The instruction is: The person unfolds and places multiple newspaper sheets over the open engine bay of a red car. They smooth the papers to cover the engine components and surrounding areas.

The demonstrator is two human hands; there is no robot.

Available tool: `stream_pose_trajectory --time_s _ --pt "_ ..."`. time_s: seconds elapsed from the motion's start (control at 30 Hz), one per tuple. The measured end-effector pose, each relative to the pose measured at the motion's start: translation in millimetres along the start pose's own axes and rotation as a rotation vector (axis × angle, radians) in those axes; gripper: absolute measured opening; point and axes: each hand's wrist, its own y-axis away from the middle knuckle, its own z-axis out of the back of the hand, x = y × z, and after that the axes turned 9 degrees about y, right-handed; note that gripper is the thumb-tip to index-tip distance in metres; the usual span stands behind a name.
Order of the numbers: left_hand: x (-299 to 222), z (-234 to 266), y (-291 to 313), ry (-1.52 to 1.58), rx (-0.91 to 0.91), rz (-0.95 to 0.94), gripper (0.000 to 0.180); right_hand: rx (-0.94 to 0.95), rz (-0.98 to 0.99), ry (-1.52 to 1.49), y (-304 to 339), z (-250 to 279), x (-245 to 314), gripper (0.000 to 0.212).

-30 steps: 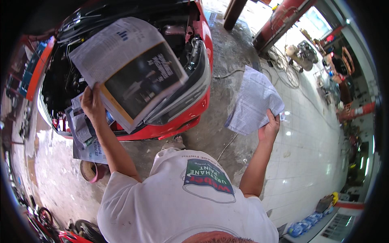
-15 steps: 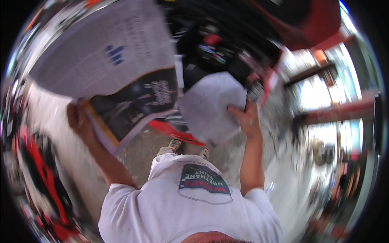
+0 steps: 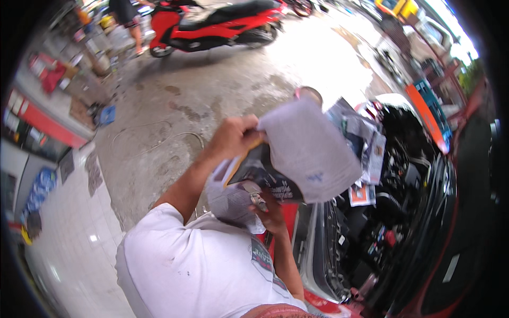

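My left hand [image 3: 237, 137] is closed on the edge of a large newspaper sheet [image 3: 315, 143], which hangs out to the right, partly dark with a yellow border. Below it, close to my white shirt, my right hand [image 3: 271, 213] is partly covered by the newspaper. Its fingers appear closed on a smaller piece of newspaper [image 3: 231, 205]. A small greyish patch beside those fingers is too unclear to name. To the right, more newspaper sheets [image 3: 366, 140] lie over the far end of an open engine bay [image 3: 395, 204].
A red car's raised hood [image 3: 450, 228] borders the right side. A red scooter [image 3: 222, 27] stands across the concrete floor [image 3: 175, 93], near another person [image 3: 125, 15]. A thin hose [image 3: 159, 142] curls on the floor. An orange and teal object [image 3: 428, 114] is beyond the engine bay.
My view has swung round, bringing the scooter into sight and the engine bay to the right. The two papers, held wide apart before, now overlap, the large one over the smaller.
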Motion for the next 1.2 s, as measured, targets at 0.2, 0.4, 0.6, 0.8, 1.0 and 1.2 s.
stream_pose_trajectory --time_s 0.2,0.4,0.6,0.8,1.0,1.2 --pt "23 -8 125 -0.24 0.126 -0.106 0.021 0.017 -0.44 -0.557 10 -16 58 0.061" --pt "42 -11 186 -0.007 0.229 0.044 0.022 0.055 -0.336 -0.67 0 -55 88 0.032" --pt "46 30 192 0.385 0.306 0.099 0.019 -0.03 -0.355 -0.568 13 -51 104 0.028" --pt "39 45 205 0.541 0.17 0.292 0.016 -0.111 -0.232 -0.833 7 -63 111 0.032" --pt "24 20 216 0.316 0.18 0.098 0.015 -0.069 -0.004 -0.737 31 -59 135 0.071" --pt "24 4 216 0.569 0.129 0.171 0.014 -0.377 -0.219 -0.749 50 -44 86 0.031"
